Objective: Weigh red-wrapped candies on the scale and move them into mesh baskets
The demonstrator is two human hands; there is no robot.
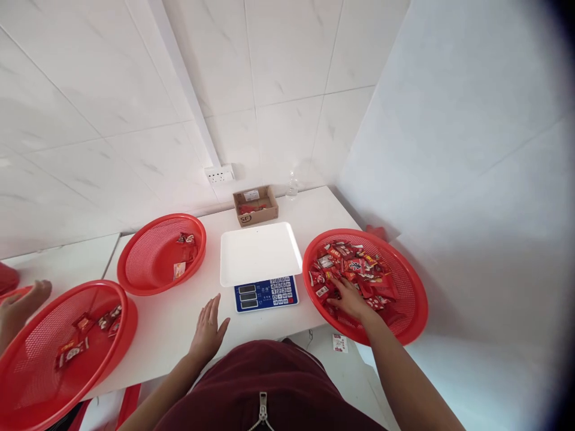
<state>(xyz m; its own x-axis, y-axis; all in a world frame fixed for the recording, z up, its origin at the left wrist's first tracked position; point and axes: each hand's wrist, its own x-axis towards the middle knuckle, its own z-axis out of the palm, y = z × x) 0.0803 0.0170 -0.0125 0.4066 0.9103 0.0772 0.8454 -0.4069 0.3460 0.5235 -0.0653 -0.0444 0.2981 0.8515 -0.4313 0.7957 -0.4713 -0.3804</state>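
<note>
My right hand [351, 299] reaches into a red plastic basket [415, 293] on the right, its spread fingers touching small wrapped snack packets [354, 264], mostly red. Nothing shows clearly gripped in it, though the fingertips are partly among the wrappers. My left hand [208, 333] hovers by the front edge of the white table [166, 326], open, fingers stretched and nothing held. Between the hands stands a digital scale with a blue keypad panel [266, 294]. Its white tray [258, 254] has no packets on it.
At left are another red basket [132, 320] and, behind it, a red basket [162, 287], each with a few packets. A small cardboard box [256, 214] and a clear plastic item [291, 184] sit by the wall. Another person's hand [27, 305] is at far left.
</note>
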